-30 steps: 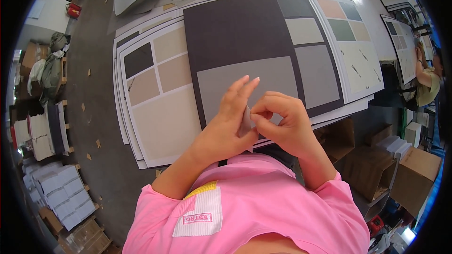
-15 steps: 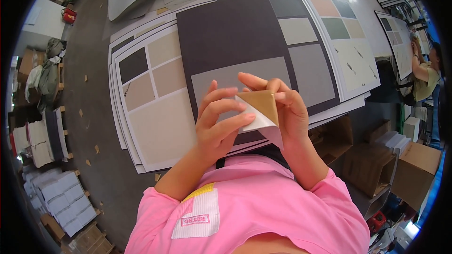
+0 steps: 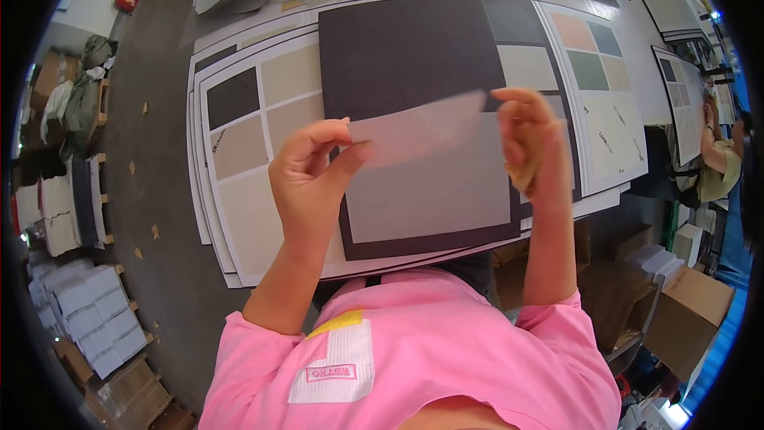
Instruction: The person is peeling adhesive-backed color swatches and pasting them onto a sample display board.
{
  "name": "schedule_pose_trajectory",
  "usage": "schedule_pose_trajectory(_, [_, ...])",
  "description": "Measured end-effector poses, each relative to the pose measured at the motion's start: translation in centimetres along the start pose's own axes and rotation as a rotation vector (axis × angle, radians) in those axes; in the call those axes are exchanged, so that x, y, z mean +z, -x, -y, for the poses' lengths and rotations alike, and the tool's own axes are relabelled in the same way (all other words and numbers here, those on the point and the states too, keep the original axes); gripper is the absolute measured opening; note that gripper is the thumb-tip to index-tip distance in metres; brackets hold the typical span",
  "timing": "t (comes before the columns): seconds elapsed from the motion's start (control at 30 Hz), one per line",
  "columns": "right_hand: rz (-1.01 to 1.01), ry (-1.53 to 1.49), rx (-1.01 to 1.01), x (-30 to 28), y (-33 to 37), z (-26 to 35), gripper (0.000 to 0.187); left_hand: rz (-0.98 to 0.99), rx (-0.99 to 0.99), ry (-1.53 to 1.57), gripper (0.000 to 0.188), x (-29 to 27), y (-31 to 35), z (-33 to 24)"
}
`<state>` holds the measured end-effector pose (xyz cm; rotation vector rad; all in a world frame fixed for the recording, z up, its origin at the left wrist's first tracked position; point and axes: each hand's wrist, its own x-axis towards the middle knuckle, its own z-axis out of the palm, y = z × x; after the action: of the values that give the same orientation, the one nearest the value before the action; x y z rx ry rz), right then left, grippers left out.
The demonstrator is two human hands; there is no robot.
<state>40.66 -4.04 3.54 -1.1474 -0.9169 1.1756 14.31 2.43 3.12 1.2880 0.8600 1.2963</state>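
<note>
Where 0.5 s ago both hands huddled on a tan square, left hand (image 3: 306, 183) now pinches a pale strip (image 3: 418, 129), right hand (image 3: 529, 143) clamped on its other end, above the dark board's (image 3: 406, 48) near edge: peeled apart.

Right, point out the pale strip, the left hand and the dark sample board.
pale strip (image 3: 418, 129), head view, middle of its face.
left hand (image 3: 306, 183), head view, back of the hand.
dark sample board (image 3: 406, 48), head view, bare dark upper area.
</note>
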Motion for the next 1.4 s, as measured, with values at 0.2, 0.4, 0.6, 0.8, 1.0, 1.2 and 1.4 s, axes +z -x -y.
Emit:
schedule_pose_trajectory(0.2, [0.221, 0.227, -0.030, 1.7, -2.5, -0.2, 0.045, 0.008, -0.197, -0.053, 0.017, -0.9, -2.3, -0.2])
schedule_pose_trajectory(0.4, [-0.011, 0.410, 0.238, 5.9, -5.4, 1.3, 0.019, -0.070, -0.211, -0.104, 0.014, -0.8, -5.0, 1.9])
schedule_pose_trajectory(0.6, [-0.022, 0.493, 0.474, 6.9, -11.0, 0.3, 0.021, 0.102, -0.285, -0.492, 0.018, -3.8, -9.3, 4.5])
schedule_pose_trajectory(0.8, [0.032, 0.612, 0.604, 6.9, -12.9, -2.1, 0.019, 0.218, -0.335, -0.581, 0.017, -4.6, -10.1, 5.4])
schedule_pose_trajectory(1.0, [0.050, 0.695, 0.606, 7.2, -13.2, -2.1, 0.020, 0.264, -0.356, -0.619, 0.018, -4.5, -10.2, 5.2])
schedule_pose_trajectory(1.2, [0.043, 0.666, 0.617, 7.3, -13.1, -2.1, 0.018, 0.249, -0.366, -0.609, 0.017, -4.6, -10.0, 5.4])
schedule_pose_trajectory(1.4, [0.032, 0.677, 0.606, 7.4, -13.0, -2.0, 0.019, 0.237, -0.349, -0.606, 0.017, -4.5, -9.8, 5.6])
